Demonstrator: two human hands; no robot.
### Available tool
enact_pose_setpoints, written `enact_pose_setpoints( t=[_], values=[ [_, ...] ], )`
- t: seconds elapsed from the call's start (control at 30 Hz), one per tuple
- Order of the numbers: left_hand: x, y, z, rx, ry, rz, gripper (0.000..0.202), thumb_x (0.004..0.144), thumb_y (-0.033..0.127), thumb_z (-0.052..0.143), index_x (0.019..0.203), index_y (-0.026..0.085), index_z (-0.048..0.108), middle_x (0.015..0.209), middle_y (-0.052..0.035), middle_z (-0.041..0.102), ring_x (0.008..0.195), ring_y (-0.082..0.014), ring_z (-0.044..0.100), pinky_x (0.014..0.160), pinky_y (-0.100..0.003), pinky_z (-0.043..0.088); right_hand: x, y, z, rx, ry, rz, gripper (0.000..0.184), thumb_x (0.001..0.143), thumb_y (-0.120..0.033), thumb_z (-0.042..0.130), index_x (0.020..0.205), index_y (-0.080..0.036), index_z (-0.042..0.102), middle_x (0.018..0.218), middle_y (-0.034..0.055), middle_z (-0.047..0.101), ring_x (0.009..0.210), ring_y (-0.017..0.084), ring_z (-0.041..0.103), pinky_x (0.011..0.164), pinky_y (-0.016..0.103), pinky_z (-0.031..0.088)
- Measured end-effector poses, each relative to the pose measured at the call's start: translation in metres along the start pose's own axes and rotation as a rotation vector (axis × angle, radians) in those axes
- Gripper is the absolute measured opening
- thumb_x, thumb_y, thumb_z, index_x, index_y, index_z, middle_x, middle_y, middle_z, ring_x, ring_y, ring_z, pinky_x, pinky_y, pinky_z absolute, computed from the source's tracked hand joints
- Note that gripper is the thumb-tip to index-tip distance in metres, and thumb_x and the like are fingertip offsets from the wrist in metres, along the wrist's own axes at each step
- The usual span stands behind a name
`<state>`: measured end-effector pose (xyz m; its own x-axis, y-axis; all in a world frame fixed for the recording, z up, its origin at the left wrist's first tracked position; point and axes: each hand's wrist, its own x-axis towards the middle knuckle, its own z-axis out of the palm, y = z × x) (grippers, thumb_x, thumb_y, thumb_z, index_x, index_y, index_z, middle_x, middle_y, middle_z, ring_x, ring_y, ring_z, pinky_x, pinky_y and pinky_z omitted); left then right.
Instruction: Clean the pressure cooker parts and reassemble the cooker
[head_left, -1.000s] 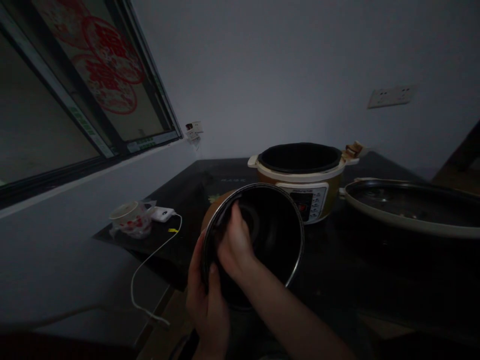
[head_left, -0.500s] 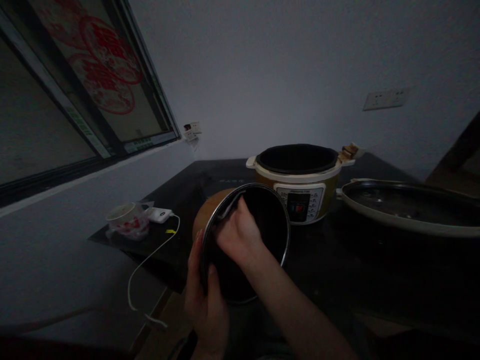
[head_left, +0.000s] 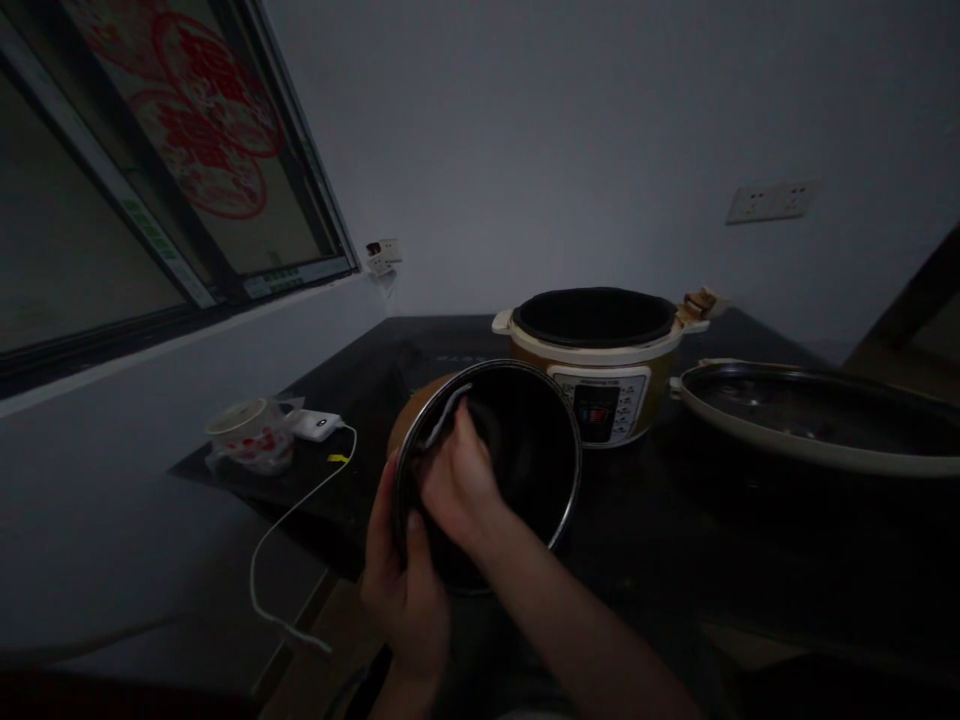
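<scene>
A round inner pot, dark inside and tan outside, is tilted with its mouth toward me. My left hand is closed on its lower left rim, thumb inside and fingers outside. Inside the pot, my right hand presses a pale cloth against the left inner wall; most of the cloth is hidden behind the fingers. Just behind the pot stands an electric cooker with its lid off and a lit control panel.
At right lies a large glass lid with a pale rim. A bagged paper cup and a white power bank with a cable sit at the left edge of the black table. Sockets are on the wall.
My right hand has slid slightly left and down along the pot's inner wall with the cloth. The pot has shifted a little, and my left hand still grips its rim.
</scene>
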<state>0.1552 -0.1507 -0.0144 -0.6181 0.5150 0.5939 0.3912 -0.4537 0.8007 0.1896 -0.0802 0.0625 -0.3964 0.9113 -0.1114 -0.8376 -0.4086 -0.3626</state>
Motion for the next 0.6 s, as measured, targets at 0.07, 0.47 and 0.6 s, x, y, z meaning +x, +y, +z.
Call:
enact_pose_setpoints(
  t=[0.07, 0.47, 0.6],
  values=[
    [0.001, 0.000, 0.001, -0.015, -0.002, 0.001, 0.041, 0.092, 0.025, 0.059, 0.133, 0.030, 0.059, 0.144, -0.0009, 0.055, 0.131, -0.0181, 0.052, 0.111, -0.030, 0.041, -0.004, 0.014, -0.015, -0.116, -0.013, 0.043, 0.036, 0.095, -0.050, 0.045, 0.080, -0.022, 0.062, 0.094, 0.0045, 0.074, 0.107, 0.020, 0.065, 0.100, 0.037, 0.048],
    [0.017, -0.001, 0.005, -0.086, 0.039, -0.015, 0.045, 0.087, 0.018, 0.062, 0.131, 0.027, 0.060, 0.136, -0.0021, 0.062, 0.128, -0.0187, 0.055, 0.109, -0.031, 0.043, -0.027, -0.009, -0.097, -1.486, -0.594, -0.091, 0.038, 0.097, -0.031, 0.041, 0.126, -0.019, 0.063, 0.131, 0.0094, 0.065, 0.126, 0.023, 0.056, 0.111, 0.040, 0.037],
    [0.017, -0.001, 0.005, -0.054, 0.032, 0.001, 0.047, 0.085, 0.013, 0.061, 0.130, 0.025, 0.061, 0.134, -0.0030, 0.063, 0.129, -0.0203, 0.055, 0.112, -0.035, 0.040, -0.021, -0.021, -0.107, -1.750, -0.543, 0.045, 0.031, 0.092, -0.031, 0.051, 0.111, -0.016, 0.070, 0.115, 0.0132, 0.072, 0.108, 0.028, 0.066, 0.097, 0.040, 0.047]
  ],
)
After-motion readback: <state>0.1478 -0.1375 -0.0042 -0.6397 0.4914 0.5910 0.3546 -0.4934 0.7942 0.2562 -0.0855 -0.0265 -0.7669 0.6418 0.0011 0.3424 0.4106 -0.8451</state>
